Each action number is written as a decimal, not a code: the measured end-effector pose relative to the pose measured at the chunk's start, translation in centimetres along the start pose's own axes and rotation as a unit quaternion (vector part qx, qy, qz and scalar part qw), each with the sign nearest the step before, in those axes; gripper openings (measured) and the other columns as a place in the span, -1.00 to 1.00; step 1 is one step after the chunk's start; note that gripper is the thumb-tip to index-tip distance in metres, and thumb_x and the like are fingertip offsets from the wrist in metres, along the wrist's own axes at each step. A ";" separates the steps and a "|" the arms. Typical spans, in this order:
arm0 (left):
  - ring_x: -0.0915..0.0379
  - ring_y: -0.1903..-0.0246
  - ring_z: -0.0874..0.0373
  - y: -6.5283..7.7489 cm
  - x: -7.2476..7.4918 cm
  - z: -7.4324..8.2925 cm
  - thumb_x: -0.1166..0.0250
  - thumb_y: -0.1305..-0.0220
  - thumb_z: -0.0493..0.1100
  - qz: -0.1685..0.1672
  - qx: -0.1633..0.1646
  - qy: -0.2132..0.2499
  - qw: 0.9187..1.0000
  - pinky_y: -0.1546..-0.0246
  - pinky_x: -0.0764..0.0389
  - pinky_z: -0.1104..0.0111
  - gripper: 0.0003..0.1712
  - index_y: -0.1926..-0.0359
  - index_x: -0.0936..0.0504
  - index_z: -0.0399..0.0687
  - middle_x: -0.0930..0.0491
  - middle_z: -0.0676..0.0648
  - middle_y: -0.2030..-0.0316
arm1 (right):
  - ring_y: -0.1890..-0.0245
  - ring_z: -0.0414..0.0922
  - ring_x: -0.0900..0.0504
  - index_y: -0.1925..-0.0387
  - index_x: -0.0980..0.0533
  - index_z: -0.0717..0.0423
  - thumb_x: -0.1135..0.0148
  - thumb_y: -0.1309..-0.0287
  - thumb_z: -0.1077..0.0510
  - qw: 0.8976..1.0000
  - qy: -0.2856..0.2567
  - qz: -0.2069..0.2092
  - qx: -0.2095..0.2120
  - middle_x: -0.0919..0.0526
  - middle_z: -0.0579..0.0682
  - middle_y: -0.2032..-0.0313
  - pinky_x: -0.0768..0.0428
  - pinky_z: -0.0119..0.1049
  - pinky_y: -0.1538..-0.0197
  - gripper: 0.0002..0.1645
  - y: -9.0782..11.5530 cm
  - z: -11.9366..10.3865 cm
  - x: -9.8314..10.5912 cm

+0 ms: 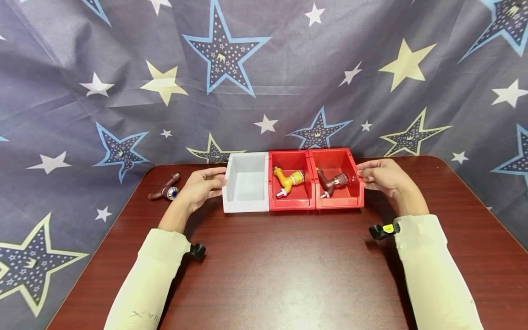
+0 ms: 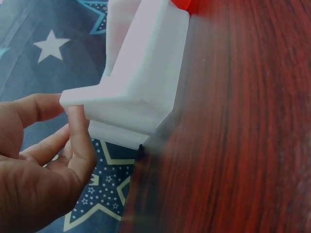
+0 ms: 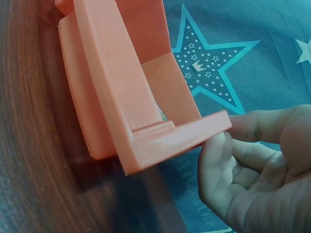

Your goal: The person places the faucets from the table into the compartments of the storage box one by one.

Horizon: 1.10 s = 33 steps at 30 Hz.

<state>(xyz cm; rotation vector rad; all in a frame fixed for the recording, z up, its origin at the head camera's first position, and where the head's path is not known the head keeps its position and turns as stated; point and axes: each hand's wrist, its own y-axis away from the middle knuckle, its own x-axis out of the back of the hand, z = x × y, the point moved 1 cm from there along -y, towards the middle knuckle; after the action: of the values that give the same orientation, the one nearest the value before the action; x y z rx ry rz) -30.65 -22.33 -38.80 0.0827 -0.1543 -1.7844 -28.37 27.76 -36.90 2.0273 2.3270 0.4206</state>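
Note:
Three bins stand side by side in the head view: a white bin (image 1: 246, 205) on the left, then a red bin (image 1: 292, 204) and another red bin (image 1: 340, 202). My left hand (image 1: 200, 187) grips the white bin's outer side; thumb and forefinger meet its edge in the left wrist view. At the opposite end my right hand (image 1: 384, 176) grips the right red bin's outer side, with thumb and forefinger at its corner in the right wrist view. Inside the middle bin lies a yellow tap (image 1: 287, 180). The right bin holds a brown tap (image 1: 330, 182).
Another brown tap (image 1: 166, 189) lies on the wooden table (image 1: 288, 261) left of my left hand. Close behind the bins hangs a grey curtain (image 1: 284, 96) printed with stars. Black wrist devices (image 1: 383, 230) project inward from both sleeves.

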 end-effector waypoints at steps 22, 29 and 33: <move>-0.55 0.31 0.22 1.0 2.6 1.7 -0.30 -0.44 -0.17 0.059 -0.023 -0.073 0.995 0.16 -0.72 0.38 -0.49 -0.32 -0.50 -0.26 -0.57 0.00 0.03 | 0.34 -0.23 -0.72 -0.37 -0.22 0.52 -0.02 -0.43 0.38 0.998 -0.059 -0.014 -0.014 -0.73 -0.10 0.31 -0.72 -0.34 0.19 -0.45 0.1 0.2 0.1; -0.57 0.25 0.19 1.4 3.7 1.9 -0.25 -0.47 -0.18 0.073 -0.065 -0.197 0.975 0.20 -0.72 0.34 -0.52 -0.31 -0.52 -0.28 -0.59 -0.28 -0.10 | 0.33 -0.23 -0.72 -0.36 -0.23 0.52 -0.02 -0.44 0.38 0.998 -0.058 -0.013 -0.013 -0.72 -0.10 0.33 -0.72 -0.34 0.18 -0.46 0.2 0.2 0.1; -0.58 0.22 0.11 1.4 4.3 2.0 -0.28 -0.45 -0.13 0.096 -0.116 -0.302 0.941 0.13 -0.67 0.30 -0.56 -0.25 -0.59 -0.24 -0.66 -0.28 -0.03 | 0.33 -0.23 -0.72 -0.36 -0.23 0.52 -0.03 -0.43 0.37 0.998 -0.054 -0.010 -0.011 -0.72 -0.11 0.33 -0.72 -0.34 0.18 -0.46 0.2 0.0 0.1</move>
<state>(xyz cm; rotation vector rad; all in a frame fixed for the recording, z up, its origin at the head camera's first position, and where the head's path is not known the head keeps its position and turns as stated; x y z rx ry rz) -30.48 -26.69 -36.54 -0.6377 -0.3760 -1.5719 -28.22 27.85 -36.87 1.9627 2.2688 0.3263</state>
